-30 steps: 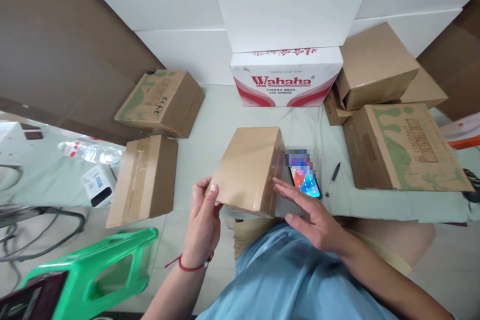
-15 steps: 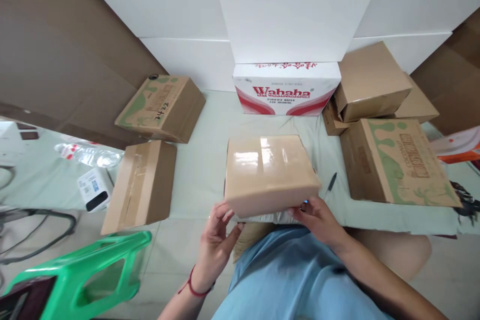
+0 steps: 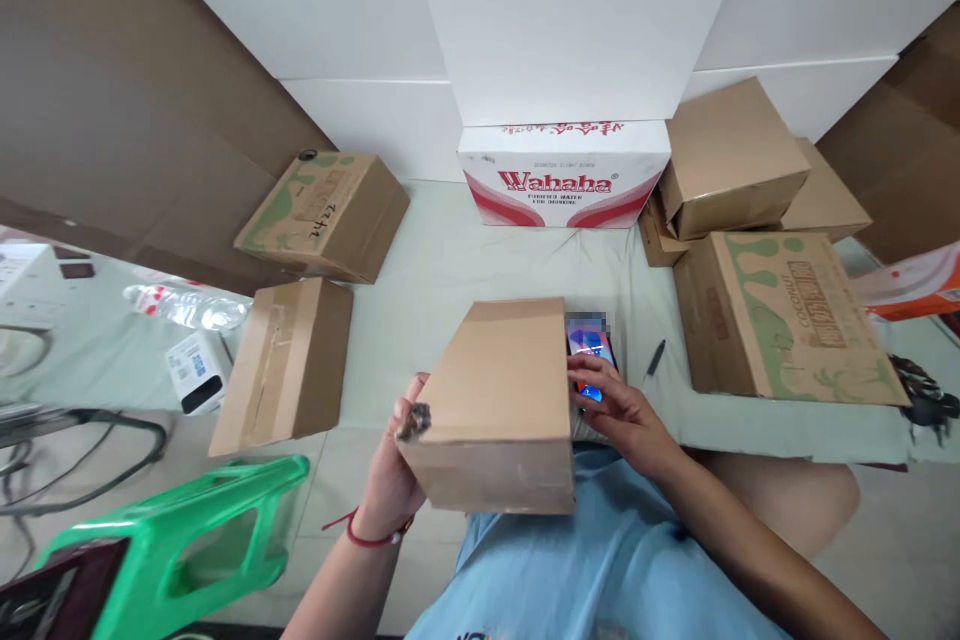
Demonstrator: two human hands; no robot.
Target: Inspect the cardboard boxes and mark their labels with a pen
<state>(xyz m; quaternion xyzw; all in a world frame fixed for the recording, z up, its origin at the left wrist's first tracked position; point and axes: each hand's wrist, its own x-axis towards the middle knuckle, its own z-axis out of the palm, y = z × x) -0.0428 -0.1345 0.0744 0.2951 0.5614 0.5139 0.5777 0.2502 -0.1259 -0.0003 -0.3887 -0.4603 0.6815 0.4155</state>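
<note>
A plain brown cardboard box [image 3: 502,370] is held tilted in front of my body, its near side showing a band of shiny clear tape. My left hand [image 3: 397,470] grips its near left corner, where a dark, torn patch shows. On the right, my right hand [image 3: 619,415] has its fingertips against the box's side, the fingers partly over a phone [image 3: 589,335] with a lit screen. The phone lies just beyond the box's right edge. A dark pen [image 3: 656,357] rests on the cloth right of this hand.
A white and red Wahaha carton [image 3: 562,180] stands against the back panel. Stacked boxes [image 3: 739,160] and a coconut-print carton [image 3: 795,320] are at right. Two more boxes, a printed one [image 3: 322,215] and a taped one [image 3: 285,360], stand left. A green stool [image 3: 180,530] is at lower left.
The box has been turned and brought nearer my body, so a different face shows. My left hand has shifted left along it. The phone has come into view behind my right fingers.
</note>
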